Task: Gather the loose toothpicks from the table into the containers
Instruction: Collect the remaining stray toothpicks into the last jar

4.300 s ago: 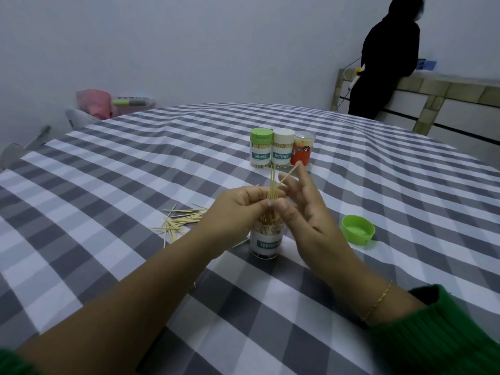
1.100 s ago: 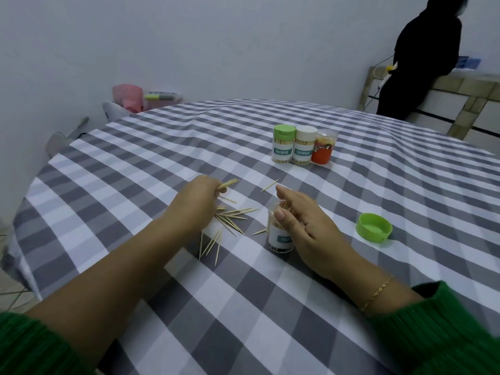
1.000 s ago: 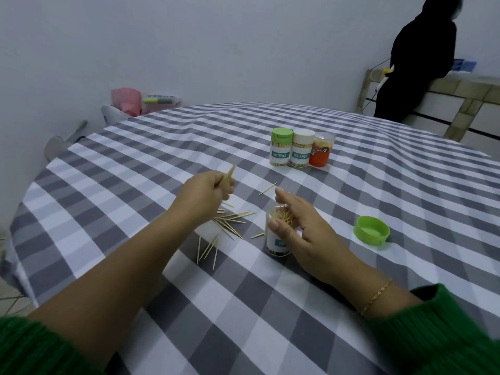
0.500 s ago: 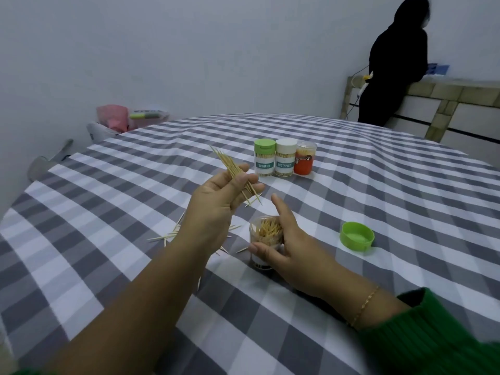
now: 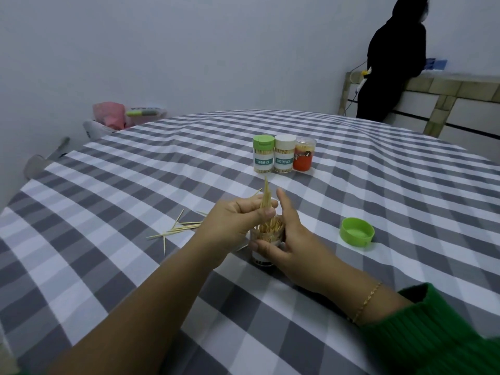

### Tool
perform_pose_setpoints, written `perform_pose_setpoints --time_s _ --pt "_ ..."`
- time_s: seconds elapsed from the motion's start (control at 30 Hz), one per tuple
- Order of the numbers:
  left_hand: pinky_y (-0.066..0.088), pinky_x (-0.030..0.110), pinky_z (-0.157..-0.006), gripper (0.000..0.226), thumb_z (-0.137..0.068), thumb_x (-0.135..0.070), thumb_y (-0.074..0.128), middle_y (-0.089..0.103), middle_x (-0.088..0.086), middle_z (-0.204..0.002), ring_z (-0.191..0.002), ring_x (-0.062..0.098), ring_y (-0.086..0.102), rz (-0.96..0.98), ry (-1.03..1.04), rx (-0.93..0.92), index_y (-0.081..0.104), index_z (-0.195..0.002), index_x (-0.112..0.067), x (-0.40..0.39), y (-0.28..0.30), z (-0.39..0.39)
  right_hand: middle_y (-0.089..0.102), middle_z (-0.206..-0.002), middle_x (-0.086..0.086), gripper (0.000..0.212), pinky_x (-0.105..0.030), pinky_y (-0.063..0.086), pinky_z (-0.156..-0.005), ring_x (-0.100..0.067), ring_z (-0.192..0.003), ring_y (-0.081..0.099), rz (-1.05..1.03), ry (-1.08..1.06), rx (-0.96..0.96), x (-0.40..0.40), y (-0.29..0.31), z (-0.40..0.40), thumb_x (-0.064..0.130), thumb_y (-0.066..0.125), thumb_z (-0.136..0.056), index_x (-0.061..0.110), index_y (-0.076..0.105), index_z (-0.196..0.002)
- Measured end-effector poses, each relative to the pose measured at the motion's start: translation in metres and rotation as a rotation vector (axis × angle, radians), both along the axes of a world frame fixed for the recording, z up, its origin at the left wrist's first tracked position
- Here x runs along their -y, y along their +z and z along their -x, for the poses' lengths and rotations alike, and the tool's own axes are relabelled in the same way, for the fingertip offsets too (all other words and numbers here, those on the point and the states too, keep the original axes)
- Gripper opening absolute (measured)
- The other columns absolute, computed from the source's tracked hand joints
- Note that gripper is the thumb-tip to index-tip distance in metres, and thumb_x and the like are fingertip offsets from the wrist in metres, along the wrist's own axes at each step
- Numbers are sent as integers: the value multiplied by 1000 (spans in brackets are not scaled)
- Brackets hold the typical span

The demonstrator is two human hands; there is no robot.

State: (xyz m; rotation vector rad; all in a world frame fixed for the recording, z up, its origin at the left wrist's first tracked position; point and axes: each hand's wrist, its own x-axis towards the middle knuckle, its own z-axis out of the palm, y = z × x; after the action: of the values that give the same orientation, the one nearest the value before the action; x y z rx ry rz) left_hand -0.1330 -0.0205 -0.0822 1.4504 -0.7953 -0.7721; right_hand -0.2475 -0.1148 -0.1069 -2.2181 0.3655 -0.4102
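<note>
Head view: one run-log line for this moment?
left hand: pinches bundle of wooden toothpicks over open clear container | right hand: grips container | loose toothpicks: on checked tablecloth

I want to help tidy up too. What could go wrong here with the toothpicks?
The bunch of toothpicks pinched in the left hand could miss the open jar, which already looks full, and spill. The right hand holds the jar; a bump might tip it. More toothpicks still lie loose on the table.
</note>
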Motion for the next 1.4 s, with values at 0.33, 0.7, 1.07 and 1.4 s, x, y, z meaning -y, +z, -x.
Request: perform_pose_setpoints --time_s 0.33,0.7,1.07,1.4 --pt "44 59 -96 45 -74 -47 75 43 -4 -145 -116 28 59 -61 -175 56 65 -117 -37 -5 -1 -12 14 -156 10 96 -30 33 -111 -4 -139 23 69 3 206 0 2 0 62 59 -69 53 -11 -133" --pt "41 34 -99 37 -98 -24 41 58 -3 -129 -124 14 49 -154 -91 129 51 -133 -22 -11 5 -25 25 -143 20 63 -6 16 -105 6 -136 18 355 -36 256 2 -4 -6 46 45 -88 35 14 -142" --pt "41 35 -89 40 -82 -14 45 65 1 -116 -107 25 55 -215 -245 258 66 -112 -28 -17 3 -29 65 -116 -9 45 -20 42 -97 -14 -109 55 606 -47 516 3 -5 -7 32 56 -86 6 61 -122" --pt "53 30 -80 50 -79 3 68 66 -1 -117 -92 5 67 -158 -362 216 58 -120 -24 -17 2 -22 66 -115 -6 41 -25 43 -98 -13 -111 54 683 -54 466 6 -7 -6 31 52 -89 6 64 -119"
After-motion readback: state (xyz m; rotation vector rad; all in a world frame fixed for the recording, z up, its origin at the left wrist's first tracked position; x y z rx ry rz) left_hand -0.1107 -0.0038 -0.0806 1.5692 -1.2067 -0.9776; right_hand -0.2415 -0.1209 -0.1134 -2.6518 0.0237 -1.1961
